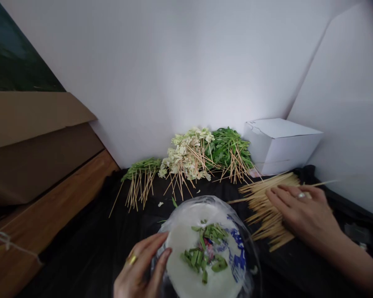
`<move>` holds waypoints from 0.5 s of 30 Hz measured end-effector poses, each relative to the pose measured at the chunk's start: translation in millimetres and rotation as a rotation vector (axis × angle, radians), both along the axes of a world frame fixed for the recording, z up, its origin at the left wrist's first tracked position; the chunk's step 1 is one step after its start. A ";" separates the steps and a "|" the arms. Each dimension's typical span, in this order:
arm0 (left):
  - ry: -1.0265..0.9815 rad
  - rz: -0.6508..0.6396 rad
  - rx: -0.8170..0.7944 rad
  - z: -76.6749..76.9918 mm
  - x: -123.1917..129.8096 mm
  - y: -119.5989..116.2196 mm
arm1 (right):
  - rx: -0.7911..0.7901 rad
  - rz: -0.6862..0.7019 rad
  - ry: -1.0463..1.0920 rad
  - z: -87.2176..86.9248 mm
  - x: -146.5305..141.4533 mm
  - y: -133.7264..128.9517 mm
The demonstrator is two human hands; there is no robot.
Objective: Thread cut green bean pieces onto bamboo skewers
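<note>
A white bowl with blue markings [180, 240], wrapped in clear plastic, holds cut green vegetable pieces [199, 258]. My left hand [143, 265], with a gold ring, is at the bowl's left rim, thumb and fingers apart, with nothing seen between them. To the right, my right hand [301, 207], wearing a silver ring, rests over a spread pile of thin wooden skewers [264, 203]. Its fingers are bent down onto the skewers; one skewer sticks out to the right beyond the hand. Whether the fingertips pinch any is unclear.
Along the wall lie skewered green stems [143, 165], skewered pale leafy pieces [186, 151] and skewered green leaves [228, 149]. A white box [279, 145] stands behind the skewer pile. Cardboard [40, 136] is at the left. Black cloth [112, 236] covers the work surface.
</note>
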State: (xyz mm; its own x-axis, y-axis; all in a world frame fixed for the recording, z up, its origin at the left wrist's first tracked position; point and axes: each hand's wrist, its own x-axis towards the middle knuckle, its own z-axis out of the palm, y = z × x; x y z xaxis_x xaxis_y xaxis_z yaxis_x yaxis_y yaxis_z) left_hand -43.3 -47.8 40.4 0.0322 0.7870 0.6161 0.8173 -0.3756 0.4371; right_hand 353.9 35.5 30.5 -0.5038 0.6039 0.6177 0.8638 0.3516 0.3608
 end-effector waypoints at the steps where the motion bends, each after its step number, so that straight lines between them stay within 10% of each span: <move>1: 0.058 -0.055 0.079 7.2 14.1 7.1 | 0.014 -0.032 -0.032 16.6 -4.6 0.5; 8: 0.389 -0.300 0.207 32.1 87.3 38.8 | 0.037 0.516 -0.101 67.0 -75.0 -26.9; 15: 0.400 -0.186 0.120 28.9 31.2 39.2 | -0.026 0.513 -0.028 58.4 -76.9 -14.0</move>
State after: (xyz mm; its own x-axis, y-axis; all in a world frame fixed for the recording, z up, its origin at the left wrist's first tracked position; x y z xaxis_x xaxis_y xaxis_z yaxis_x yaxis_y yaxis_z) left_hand -12.0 -8.6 69.2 0.4202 0.6691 0.6129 0.8270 -0.5604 0.0448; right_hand 277.0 21.5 88.9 -0.7554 0.2900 0.5876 0.5680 0.7369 0.3666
